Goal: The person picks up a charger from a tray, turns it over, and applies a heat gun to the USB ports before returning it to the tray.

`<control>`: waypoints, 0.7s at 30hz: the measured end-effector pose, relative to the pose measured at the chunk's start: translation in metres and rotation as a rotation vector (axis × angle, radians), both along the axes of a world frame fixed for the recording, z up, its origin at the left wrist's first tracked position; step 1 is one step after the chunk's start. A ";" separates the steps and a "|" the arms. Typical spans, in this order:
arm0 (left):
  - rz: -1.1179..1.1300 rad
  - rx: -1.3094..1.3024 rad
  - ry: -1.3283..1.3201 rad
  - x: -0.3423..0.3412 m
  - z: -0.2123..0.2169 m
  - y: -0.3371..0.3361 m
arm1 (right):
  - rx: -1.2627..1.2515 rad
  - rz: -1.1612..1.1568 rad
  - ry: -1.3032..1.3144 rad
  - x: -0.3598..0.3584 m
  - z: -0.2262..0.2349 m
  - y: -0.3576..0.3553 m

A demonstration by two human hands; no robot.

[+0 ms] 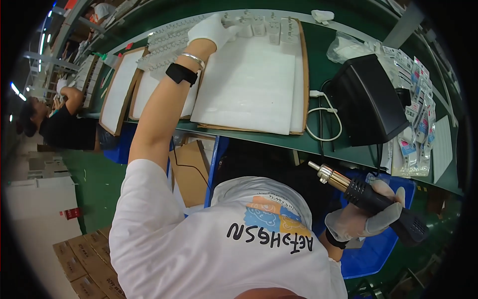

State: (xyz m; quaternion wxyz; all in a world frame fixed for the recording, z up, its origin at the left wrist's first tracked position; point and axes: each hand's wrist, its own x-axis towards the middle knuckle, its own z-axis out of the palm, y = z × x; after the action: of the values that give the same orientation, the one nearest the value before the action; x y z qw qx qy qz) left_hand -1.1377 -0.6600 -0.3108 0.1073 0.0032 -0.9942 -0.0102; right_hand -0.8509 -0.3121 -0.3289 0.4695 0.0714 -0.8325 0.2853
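Head view: looks down on a green table (318, 57) curving across the upper part. Carries white foam sheets (244, 89) on brown cardboard (303, 74) mid-table, with two more foam-faced boards (119, 89) to the left. At the far edge of the sheets, left hand (208, 29) in a white glove, just beside a row of small clear containers (274, 34); fingers partly hidden, so cannot tell whether holding one. To its left, rows of clear trays (167, 42). Right hand (361, 223), in a thin pale glove, wrapped around a black-handled heat gun (366, 193), held off the table before its near edge, metal nozzle toward the upper left. On the table's right side, a black box-shaped unit (366, 97), a looped white cable (340, 119), a crumpled clear bag (343, 47) and overlapping printed pouches (422, 107). Below, a blue bin (381, 254). Around, green floor (94, 179), stacked cartons (79, 264) at lower left, another person (67, 127) in dark clothing at far left, bright ceiling lights (19, 91).
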 end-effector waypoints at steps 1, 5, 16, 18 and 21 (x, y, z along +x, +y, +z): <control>0.002 0.026 0.007 0.000 -0.006 -0.001 | 0.043 -0.016 0.006 -0.001 0.001 0.001; -0.021 0.084 -0.021 0.010 -0.019 -0.005 | 0.063 -0.049 -0.004 0.000 -0.003 0.008; -0.478 0.825 0.101 0.118 -0.010 0.025 | -0.610 0.102 0.010 0.008 -0.025 0.009; -0.482 1.016 -0.084 0.158 -0.004 0.039 | -0.879 0.095 -0.008 0.012 -0.027 0.007; -0.456 1.272 -0.318 0.195 -0.008 0.059 | -0.307 -0.031 -0.066 0.007 -0.015 0.000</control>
State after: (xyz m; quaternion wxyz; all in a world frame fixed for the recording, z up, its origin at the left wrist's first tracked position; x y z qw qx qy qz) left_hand -0.9423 -0.6010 -0.3184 -0.0673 -0.1418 -0.7746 -0.6126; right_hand -0.8442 -0.3116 -0.3444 0.4514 -0.0235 -0.7951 0.4044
